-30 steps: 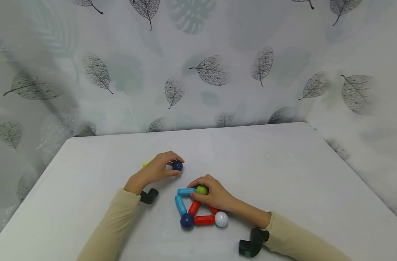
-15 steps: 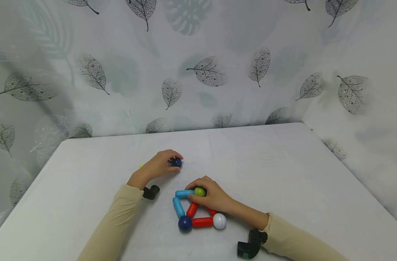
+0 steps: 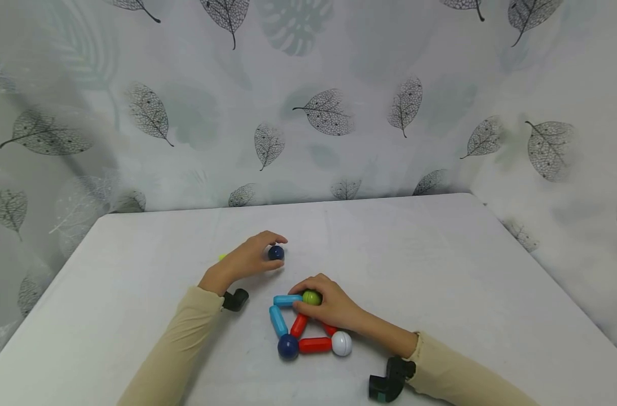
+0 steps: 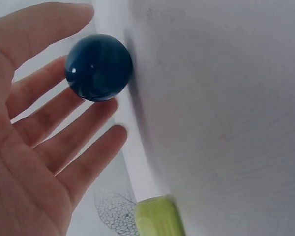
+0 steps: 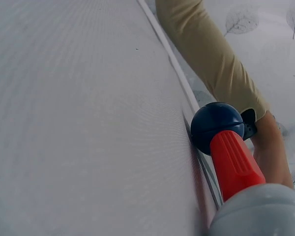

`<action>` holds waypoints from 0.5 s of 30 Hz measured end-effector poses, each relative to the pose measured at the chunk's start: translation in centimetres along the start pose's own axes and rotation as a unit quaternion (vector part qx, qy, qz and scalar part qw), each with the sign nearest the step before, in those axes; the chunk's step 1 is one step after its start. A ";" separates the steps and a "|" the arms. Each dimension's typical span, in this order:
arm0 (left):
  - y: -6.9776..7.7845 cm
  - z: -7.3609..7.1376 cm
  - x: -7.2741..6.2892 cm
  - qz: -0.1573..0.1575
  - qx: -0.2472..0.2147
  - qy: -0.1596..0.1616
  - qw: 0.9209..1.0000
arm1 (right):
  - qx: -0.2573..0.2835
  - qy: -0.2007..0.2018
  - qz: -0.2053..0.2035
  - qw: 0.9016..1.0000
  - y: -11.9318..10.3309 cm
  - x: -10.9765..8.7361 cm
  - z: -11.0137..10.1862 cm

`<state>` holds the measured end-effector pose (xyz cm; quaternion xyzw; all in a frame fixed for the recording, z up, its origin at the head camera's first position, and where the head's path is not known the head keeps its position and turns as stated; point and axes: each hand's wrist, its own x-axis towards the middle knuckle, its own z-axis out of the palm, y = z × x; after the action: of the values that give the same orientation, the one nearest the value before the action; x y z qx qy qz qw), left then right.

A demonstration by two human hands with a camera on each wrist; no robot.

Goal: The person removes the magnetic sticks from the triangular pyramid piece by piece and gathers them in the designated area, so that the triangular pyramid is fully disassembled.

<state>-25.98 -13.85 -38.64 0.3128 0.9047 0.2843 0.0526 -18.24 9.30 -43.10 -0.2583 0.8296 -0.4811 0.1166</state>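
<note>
In the head view my left hand (image 3: 250,256) is spread around a loose dark blue ball (image 3: 276,252), with a gap showing between thumb, fingers and ball. The left wrist view shows the same blue ball (image 4: 98,68) by nearly straight fingers. My right hand (image 3: 331,301) grips a green ball (image 3: 312,297) at the far corner of a joined shape. Light blue sticks (image 3: 278,321) and red sticks (image 3: 315,345) link it with a dark blue ball (image 3: 288,347) and a white ball (image 3: 341,343). The right palm and fingers partly cover the red sticks.
A yellow-green stick (image 4: 160,217) lies on the table beyond the left hand, mostly hidden behind it in the head view. The white table (image 3: 440,270) ends at a leaf-patterned backdrop (image 3: 324,113). Black wrist mounts (image 3: 392,379) hang near the tabletop.
The loose blue ball has shifted slightly farther from the joined shape. My left fingers have since spread away from it. The right hand keeps its hold on the green ball.
</note>
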 end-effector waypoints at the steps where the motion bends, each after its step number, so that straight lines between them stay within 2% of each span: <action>1: 0.1 0.0 0.0 -0.001 0.004 0.004 1.000 | 0.000 -0.001 0.001 1.000 0.0 0.0 0.0; 4: 0.3 -0.1 -0.3 0.016 0.019 0.021 0.999 | -0.003 -0.001 -0.002 1.000 0.0 0.0 0.0; 10: 0.8 -0.3 -0.9 0.079 0.025 0.064 0.994 | -0.013 0.006 -0.024 1.000 0.2 -0.1 -0.1; 15: 1.9 -1.0 -1.9 0.106 0.015 0.096 0.990 | -0.012 0.005 -0.018 1.000 0.1 -0.1 -0.1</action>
<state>-23.72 -14.23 -36.96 0.3793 0.8715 0.3030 -0.0695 -18.27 9.51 -43.14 -0.2720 0.8310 -0.4746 0.1010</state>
